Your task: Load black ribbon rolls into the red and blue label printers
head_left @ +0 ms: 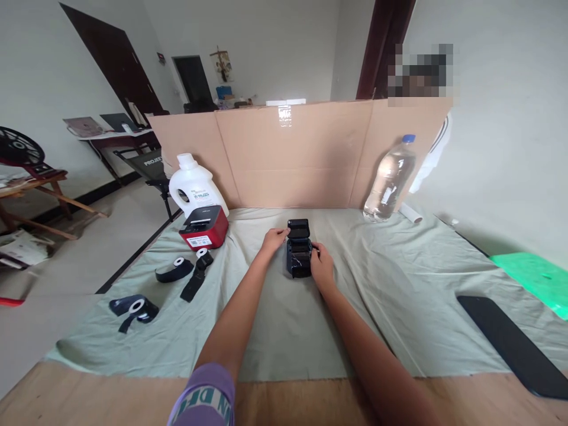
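A small black printer [299, 260] lies on the grey-green cloth in the middle, its lid [298, 228] raised on the far side. Dark, glossy material shows at its near part. At the lid's left edge, my left hand [274, 241] has its fingertips closed on the lid. My right hand [322, 266] grips the right side of the printer body, thumb near the top edge. Rolls of black ribbon lie to the left: one [178, 269], another with a loose tail [195, 275], and more nearer me [139, 309].
Behind stands a cardboard panel [293, 160]. A red and black box-shaped device [206, 229] sits before a white jug [195, 183]. A clear bottle [390, 183] and white tube [410, 213] are at the back right; a dark flat slab [510, 343] lies right. A person is behind the panel.
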`<state>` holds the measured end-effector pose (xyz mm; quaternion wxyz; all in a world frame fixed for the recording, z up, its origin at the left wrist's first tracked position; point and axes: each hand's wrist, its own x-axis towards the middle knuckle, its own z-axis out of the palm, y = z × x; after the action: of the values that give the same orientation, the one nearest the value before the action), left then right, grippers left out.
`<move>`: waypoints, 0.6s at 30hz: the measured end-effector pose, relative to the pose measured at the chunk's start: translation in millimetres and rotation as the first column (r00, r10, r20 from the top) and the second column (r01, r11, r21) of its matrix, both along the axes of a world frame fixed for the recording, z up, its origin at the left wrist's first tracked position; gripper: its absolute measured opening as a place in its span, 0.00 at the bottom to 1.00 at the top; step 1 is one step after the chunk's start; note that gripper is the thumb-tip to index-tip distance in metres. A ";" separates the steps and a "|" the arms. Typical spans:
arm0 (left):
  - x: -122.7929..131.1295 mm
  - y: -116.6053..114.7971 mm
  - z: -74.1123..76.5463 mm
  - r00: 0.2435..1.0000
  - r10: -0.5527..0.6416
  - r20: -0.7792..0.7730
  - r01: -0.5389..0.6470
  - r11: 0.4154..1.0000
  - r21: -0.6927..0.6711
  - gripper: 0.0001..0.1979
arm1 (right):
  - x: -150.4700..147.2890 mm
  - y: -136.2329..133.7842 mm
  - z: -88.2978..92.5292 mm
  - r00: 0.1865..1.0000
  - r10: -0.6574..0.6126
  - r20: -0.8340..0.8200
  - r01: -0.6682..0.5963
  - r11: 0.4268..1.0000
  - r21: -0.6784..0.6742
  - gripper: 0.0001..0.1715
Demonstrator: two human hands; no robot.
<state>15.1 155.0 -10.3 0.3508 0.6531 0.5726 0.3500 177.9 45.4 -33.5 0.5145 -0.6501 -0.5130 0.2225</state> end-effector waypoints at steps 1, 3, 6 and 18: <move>0.4 -2.2 1.5 1.000 0.011 -0.014 -0.011 1.000 0.012 0.22 | 0.0 -0.5 0.8 1.000 0.001 -0.002 -0.001 1.000 -0.003 0.23; -0.6 -11.7 7.7 0.999 0.024 -0.028 -0.022 0.998 0.065 0.16 | -0.2 -1.2 1.6 1.000 0.003 -0.006 -0.003 1.000 -0.005 0.23; -3.1 -29.7 25.2 0.988 -0.088 -0.128 0.114 0.969 0.219 0.14 | -0.4 -1.1 1.4 1.000 0.006 -0.005 -0.006 1.000 0.001 0.23; 33.8 -17.2 69.0 0.717 -0.412 -0.562 0.465 0.884 -0.056 0.10 | 2.0 4.9 -6.3 0.997 0.005 -0.077 -0.003 1.000 0.024 0.23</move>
<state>48.8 137.8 58.7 0.2113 0.8580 0.4620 0.0758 179.9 50.2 -39.7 0.5411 -0.6339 -0.4968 0.2421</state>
